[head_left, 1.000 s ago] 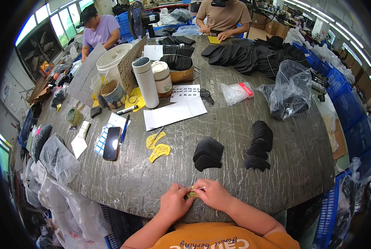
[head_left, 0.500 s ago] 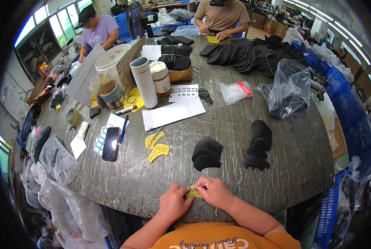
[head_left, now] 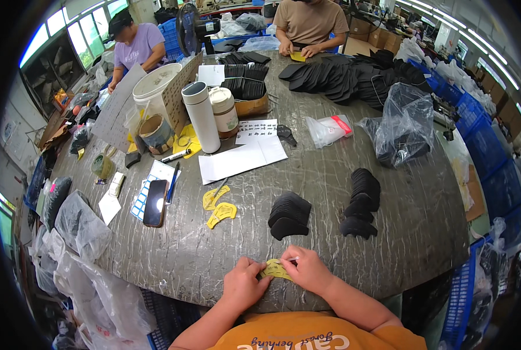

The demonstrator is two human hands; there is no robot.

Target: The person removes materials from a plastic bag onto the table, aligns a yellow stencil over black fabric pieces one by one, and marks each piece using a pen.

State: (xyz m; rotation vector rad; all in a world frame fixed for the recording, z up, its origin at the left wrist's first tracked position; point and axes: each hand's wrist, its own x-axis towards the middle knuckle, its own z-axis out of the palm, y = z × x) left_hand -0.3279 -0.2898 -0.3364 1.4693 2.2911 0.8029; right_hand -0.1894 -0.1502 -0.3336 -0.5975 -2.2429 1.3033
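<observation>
A brown box (head_left: pixel 253 108) holds stacked black pieces (head_left: pixel 244 86); a clear bag (head_left: pixel 405 111) has something dark inside. The right hand (head_left: pixel 308 273), gripping a thin pen (head_left: pixel 294 258), has shifted rightward, baring more of the yellow template (head_left: pixel 276 269) at the counter's (head_left: pixel 330 175) near edge. Its long axis runs left-right, arch bulging away from the wearer; the left hand (head_left: pixel 244 286) touches its left end, pinching or pressing, I cannot tell.

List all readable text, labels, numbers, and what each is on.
Wording not copied here.
Orange shirt: white and dark lettering, partly cut off.
Paper sheet: rows of dark characters, small.
Leaning cardboard: marks too small to read.
Purple shirt: lettering blurred.
Plastic bag: red print, blurred.
Nearest yellow piece: marks too small.
</observation>
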